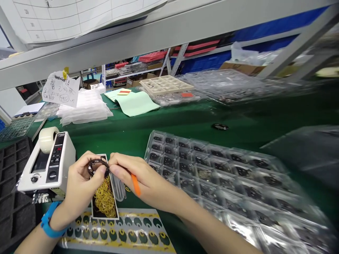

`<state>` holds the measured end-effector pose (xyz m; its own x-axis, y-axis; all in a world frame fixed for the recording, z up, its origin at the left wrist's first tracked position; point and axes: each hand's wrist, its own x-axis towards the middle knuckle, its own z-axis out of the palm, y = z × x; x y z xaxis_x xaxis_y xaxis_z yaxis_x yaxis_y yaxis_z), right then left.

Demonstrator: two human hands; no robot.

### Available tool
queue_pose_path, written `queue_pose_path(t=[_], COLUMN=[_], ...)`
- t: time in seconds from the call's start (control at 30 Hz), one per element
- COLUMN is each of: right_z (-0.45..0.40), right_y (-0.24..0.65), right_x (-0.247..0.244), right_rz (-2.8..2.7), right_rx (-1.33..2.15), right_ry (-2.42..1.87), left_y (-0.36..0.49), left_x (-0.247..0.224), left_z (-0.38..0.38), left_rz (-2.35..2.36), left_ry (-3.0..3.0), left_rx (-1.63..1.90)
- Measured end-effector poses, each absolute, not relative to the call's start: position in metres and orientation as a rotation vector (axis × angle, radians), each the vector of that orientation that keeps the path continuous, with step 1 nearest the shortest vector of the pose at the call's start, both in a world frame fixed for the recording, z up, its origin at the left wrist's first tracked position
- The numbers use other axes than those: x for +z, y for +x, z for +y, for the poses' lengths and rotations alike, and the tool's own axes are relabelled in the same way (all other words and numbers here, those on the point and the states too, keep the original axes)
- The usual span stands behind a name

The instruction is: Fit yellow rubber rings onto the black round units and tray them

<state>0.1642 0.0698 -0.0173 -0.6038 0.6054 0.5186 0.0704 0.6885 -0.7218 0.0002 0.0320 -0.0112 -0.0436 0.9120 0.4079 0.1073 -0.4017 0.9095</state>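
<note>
My left hand [86, 180], with a blue band at its wrist, pinches a black ring-shaped part [91, 167] between thumb and fingers. Close beside it on the right, my right hand [132, 173] is closed round an orange-handled tool [136, 184], its fingertips at the ring's edge; the tool's tip is hidden. Below the hands lies a white-edged box [116, 208] of yellow rings [104, 199]. A sheet of dark green and yellow stickers [122, 234] lies under the box's lower end.
A white tape dispenser [63, 158] stands at the left beside a black tray [16, 194]. Clear compartment trays [194, 148] with black parts spread to the right. One dark part [219, 126] lies behind them. Papers [137, 103] and a beige tray [166, 85] are at the back, under a grey beam.
</note>
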Motion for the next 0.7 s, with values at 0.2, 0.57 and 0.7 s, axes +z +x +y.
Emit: queue_pose_path(t=[0.2,0.57,0.7], right_z=[0.075,0.073,0.063], right_y=[0.169,0.159,0.151], right_x=[-0.015,-0.017,-0.018], right_rz=[-2.104,-1.671,-1.471], right_rx=[0.965,1.526,1.746], right_ry=[-0.503,-0.712,-0.615], left_y=[0.002,-0.01,-0.01], left_x=[-0.009,-0.032,-0.031], left_z=[0.03,0.044,0.04], left_rz=[1.054,1.242,1.348], left_ry=[1.486,2.379,3.059], left_rx=[1.477,1.625,1.542])
